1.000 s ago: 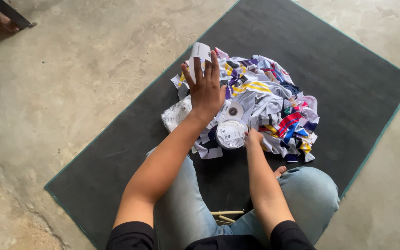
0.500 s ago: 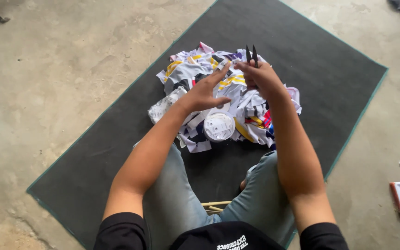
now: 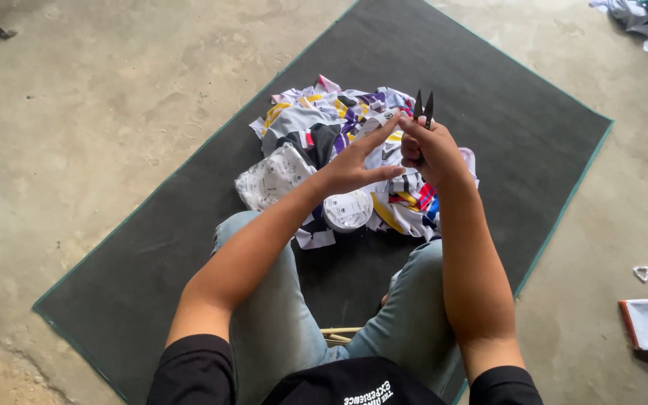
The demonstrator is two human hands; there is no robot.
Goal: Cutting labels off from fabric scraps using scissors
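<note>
Our right hand (image 3: 433, 154) holds small snips (image 3: 423, 106) of dark, matt metal. Under our left hand (image 3: 350, 169) lies a heap of cloth scraps (image 3: 316, 124), smooth printed fabric with a slight sheen, and one white piece (image 3: 271, 176) that looks like crinkled plastic wrap. A white roll of tape (image 3: 347, 211) looks smooth and faintly glossy. The dark mat (image 3: 489, 75) is a matt, felt-like weave with a green bound edge. The floor (image 3: 114, 97) is rough, blotchy concrete. Our jeans (image 3: 271, 315) are soft, faded denim.

Black snips (image 3: 423, 106) upright, blades apart, above scrap pile (image 3: 324, 142).
</note>
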